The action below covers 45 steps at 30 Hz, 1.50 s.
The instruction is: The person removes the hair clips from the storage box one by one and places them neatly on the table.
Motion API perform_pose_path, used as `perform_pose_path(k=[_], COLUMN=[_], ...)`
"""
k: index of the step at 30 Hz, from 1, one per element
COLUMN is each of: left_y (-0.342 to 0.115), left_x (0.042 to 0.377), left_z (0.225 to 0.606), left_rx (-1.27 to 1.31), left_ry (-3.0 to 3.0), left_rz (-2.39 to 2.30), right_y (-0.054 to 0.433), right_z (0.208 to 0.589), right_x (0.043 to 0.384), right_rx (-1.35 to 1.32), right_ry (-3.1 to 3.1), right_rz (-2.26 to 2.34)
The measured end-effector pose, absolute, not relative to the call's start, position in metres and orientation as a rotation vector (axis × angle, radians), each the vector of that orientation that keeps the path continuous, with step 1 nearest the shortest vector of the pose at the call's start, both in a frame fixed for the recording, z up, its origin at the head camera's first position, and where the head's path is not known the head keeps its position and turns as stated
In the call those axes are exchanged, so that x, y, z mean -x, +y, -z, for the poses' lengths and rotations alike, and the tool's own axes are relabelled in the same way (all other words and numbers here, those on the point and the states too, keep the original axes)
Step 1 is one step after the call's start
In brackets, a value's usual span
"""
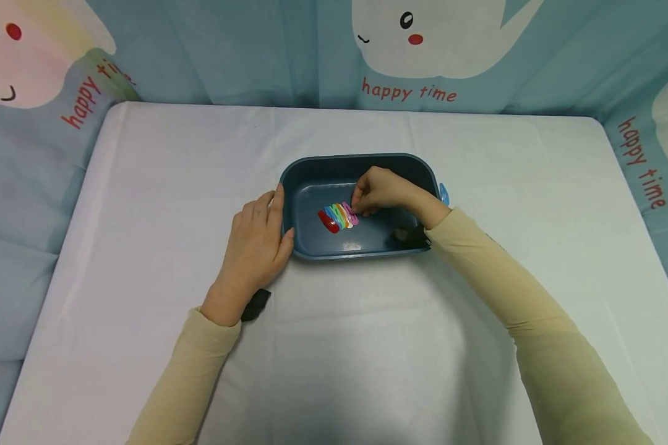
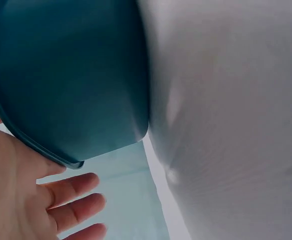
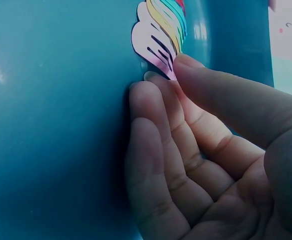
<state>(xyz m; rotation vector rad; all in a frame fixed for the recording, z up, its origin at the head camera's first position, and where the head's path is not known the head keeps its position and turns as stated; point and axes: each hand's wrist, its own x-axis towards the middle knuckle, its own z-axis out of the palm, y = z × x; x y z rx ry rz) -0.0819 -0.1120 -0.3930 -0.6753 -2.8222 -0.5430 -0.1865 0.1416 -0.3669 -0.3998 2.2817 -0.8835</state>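
Observation:
A dark blue-green plastic basin [image 1: 378, 241] lies on the white table. On its floor, left of the middle, is a slanting row of several snap hair clips [image 1: 336, 216] in red, blue, green, orange and pink, laid side by side. My right hand [image 1: 384, 190] reaches in over the right rim and pinches a pink hair clip [image 3: 158, 47] between thumb and fingertips at the row's right end. My left hand [image 1: 258, 238] rests against the basin's left end, thumb at the rim; the left wrist view shows its other fingers [image 2: 78, 212] extended beside the basin wall.
A small translucent blue piece [image 1: 444, 193] shows at the basin's right rim, beside my right forearm. A white cloth covers the table [image 1: 334, 346]. Blue curtains [image 1: 267, 55] printed with cartoon figures stand behind and along both sides.

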Motion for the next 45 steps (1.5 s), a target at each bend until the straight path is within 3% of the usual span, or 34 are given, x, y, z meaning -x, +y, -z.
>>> perform_pose_path(k=[45], left_y=[-0.1127], left_x=[0.0803], left_z=[0.3911], left_rx=[0.699], left_ry=[-2.859], left_rz=[0.577], right_y=[0.1372], right_z=[0.3657], right_x=[0.1849], right_rx=[0.345], right_ry=[2.32], right_rz=[0.861])
